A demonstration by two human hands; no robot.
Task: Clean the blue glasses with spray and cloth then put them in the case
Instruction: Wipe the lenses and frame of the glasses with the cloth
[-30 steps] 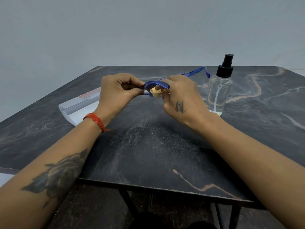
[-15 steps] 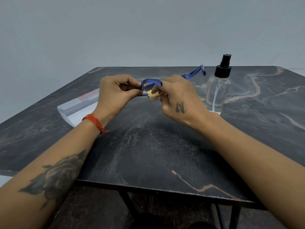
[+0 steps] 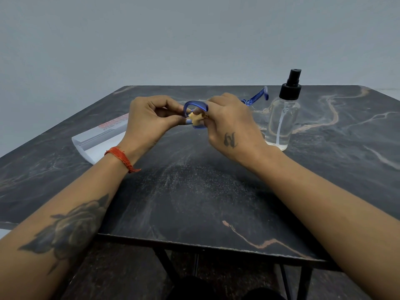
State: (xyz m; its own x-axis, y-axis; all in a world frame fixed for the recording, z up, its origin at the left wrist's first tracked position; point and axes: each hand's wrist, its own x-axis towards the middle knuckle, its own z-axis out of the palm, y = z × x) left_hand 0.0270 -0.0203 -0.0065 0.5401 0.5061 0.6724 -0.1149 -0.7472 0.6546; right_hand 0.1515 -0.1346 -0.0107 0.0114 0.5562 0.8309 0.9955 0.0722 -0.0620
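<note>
Right hand: pinching a small tan cloth against a lens. Left hand: gripping the frame of the blue glasses, which are being held above the table mid-scene, one temple pointing far right. Glasses likely light, thin, brittle, slick; best held by the frame. Spray bottle standing right; white case lying left.

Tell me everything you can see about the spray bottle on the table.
The spray bottle stands upright on the dark marble-look table, just right of the right hand, not touching it. Its body looks like clear glass or plastic, with a thin tube inside and a little clear liquid at the bottom. A black pump sprayer tops it. Nothing holds it.
</note>
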